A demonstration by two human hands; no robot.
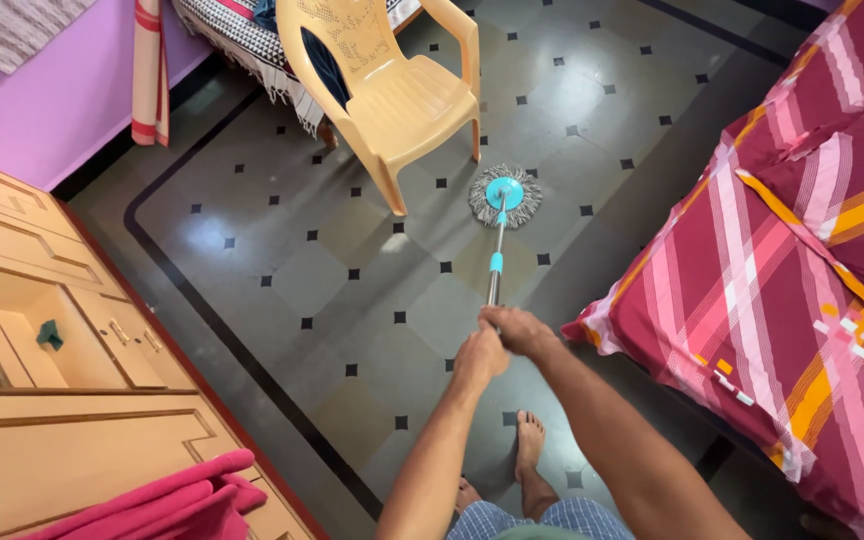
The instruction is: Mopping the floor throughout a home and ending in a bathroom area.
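A mop with a round grey string head and turquoise hub (504,195) rests on the tiled floor (282,270) just in front of a tan plastic chair (392,85). Its metal pole (495,270) runs back toward me. My left hand (479,357) and my right hand (518,328) are both closed around the near end of the pole, right hand slightly further up. My bare feet (527,445) stand on the tiles below.
A bed with a pink, red and orange striped cover (802,270) fills the right side. A wooden cabinet (52,330) stands at the left with a pink cloth (167,505) on it. A patterned cloth hangs behind the chair by the purple wall (62,100).
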